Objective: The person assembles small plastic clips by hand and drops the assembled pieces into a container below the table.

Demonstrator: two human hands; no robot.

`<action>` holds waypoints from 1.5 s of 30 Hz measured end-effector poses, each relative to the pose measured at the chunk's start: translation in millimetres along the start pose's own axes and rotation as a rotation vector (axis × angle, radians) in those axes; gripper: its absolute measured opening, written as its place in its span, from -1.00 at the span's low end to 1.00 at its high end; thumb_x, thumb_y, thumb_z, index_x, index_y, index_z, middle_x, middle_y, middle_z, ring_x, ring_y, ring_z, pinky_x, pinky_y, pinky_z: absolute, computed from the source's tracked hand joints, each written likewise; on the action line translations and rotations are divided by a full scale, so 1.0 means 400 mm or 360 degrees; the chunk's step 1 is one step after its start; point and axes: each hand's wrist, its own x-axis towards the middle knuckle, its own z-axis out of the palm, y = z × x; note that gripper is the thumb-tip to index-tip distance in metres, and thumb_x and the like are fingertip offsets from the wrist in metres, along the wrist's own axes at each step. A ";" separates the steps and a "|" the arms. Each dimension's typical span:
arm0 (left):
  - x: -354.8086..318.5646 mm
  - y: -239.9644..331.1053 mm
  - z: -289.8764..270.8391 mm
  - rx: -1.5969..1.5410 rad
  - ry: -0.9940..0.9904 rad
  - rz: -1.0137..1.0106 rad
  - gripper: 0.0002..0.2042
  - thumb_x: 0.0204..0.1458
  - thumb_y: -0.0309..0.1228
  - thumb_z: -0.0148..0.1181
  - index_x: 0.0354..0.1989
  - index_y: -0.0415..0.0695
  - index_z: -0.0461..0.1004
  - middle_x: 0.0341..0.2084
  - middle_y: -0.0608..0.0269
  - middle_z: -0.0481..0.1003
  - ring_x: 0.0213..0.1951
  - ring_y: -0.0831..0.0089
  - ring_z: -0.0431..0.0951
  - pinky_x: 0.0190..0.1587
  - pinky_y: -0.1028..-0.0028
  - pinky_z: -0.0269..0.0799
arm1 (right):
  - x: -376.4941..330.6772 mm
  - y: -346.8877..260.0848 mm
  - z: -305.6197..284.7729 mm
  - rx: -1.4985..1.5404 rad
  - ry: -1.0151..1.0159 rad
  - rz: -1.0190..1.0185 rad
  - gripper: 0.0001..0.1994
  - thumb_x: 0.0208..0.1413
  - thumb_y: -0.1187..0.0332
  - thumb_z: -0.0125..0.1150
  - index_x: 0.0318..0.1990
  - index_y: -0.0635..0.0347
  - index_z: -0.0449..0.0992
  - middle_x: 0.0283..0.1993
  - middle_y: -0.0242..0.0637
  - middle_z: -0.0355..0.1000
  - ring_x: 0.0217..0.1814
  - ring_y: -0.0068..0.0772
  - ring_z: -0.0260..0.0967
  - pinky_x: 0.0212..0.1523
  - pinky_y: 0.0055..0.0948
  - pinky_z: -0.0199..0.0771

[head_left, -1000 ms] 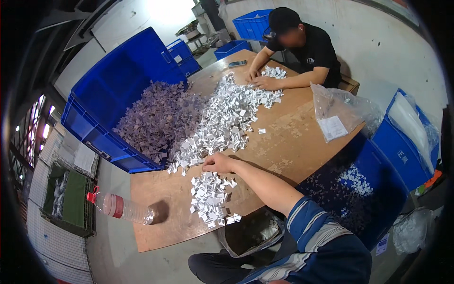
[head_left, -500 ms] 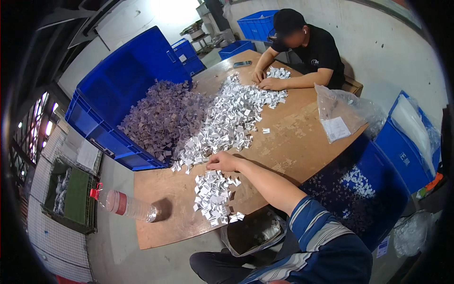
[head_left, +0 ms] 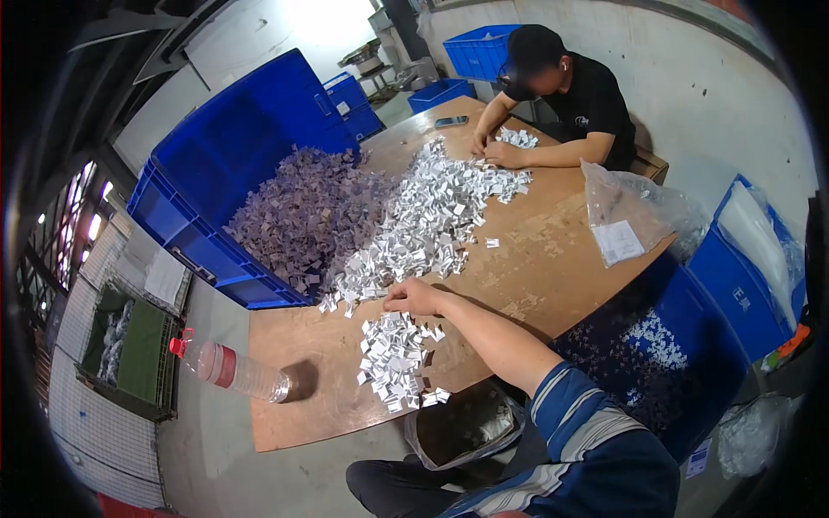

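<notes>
My right hand point(head_left: 414, 298) rests knuckles up on the wooden table point(head_left: 553, 259), fingers curled down at the near edge of a long heap of small white folded pieces point(head_left: 423, 224). A smaller pile of the same white pieces point(head_left: 393, 358) lies just below the hand, toward me. What the fingers hold is hidden. My striped blue sleeve point(head_left: 587, 432) comes in from the lower right. My left hand is out of view.
A big blue crate point(head_left: 216, 173) tipped on its side spills purple-grey pieces point(head_left: 302, 216) onto the table. A plastic bottle point(head_left: 229, 371) lies at the table's left corner. Across the table another person point(head_left: 561, 95) handles white pieces. A clear bag point(head_left: 630, 216), blue bins point(head_left: 734, 285) and a dark bag point(head_left: 466, 427) stand nearby.
My right hand stays between the long heap and the small pile, with only slight finger movement. The view has shifted a little.
</notes>
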 end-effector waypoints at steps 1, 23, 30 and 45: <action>0.026 -0.001 0.002 0.0050 -0.0048 0.0040 -0.78 0.12 -0.33 0.21 -0.25 -0.27 0.59 -0.39 0.11 0.55 -0.37 0.23 0.51 -0.18 0.28 0.54 | 0.003 0.004 0.000 0.0013 0.0001 0.0003 -0.83 0.16 0.33 0.32 -0.23 0.23 0.71 -0.33 -0.38 0.61 -0.33 -0.55 0.43 -0.22 -0.54 0.44; 0.125 -0.750 0.309 -0.0030 -0.1280 -0.0027 -0.18 0.05 0.24 0.14 0.29 -0.22 0.32 0.16 0.04 0.42 0.20 0.09 0.32 0.20 0.18 0.30 | -0.021 -0.031 -0.015 0.0333 0.0080 0.0284 -0.79 0.25 0.36 0.24 -0.11 0.30 0.68 -0.19 -0.29 0.65 -0.22 -0.51 0.55 -0.07 -0.58 0.56; 0.089 -0.964 0.626 -0.0617 -0.1606 -0.0046 -0.15 0.03 0.27 0.15 0.33 -0.19 0.34 0.20 0.01 0.45 0.23 0.04 0.35 0.25 0.13 0.29 | -0.012 0.032 -0.076 0.0535 0.0100 0.0274 -0.74 0.34 0.31 0.12 -0.10 0.36 0.61 -0.12 -0.20 0.63 -0.12 -0.39 0.53 0.07 -0.46 0.49; 0.113 -0.931 0.349 -0.0616 -0.1111 -0.1510 -0.46 0.09 -0.03 0.25 0.09 -0.24 0.56 -0.10 -0.04 0.64 -0.11 0.06 0.61 0.05 0.13 0.49 | -0.039 0.059 -0.083 0.0232 -0.0003 0.0208 -0.80 0.39 0.38 0.01 -0.22 0.28 0.52 -0.12 -0.24 0.54 -0.08 -0.37 0.43 0.30 -0.33 0.26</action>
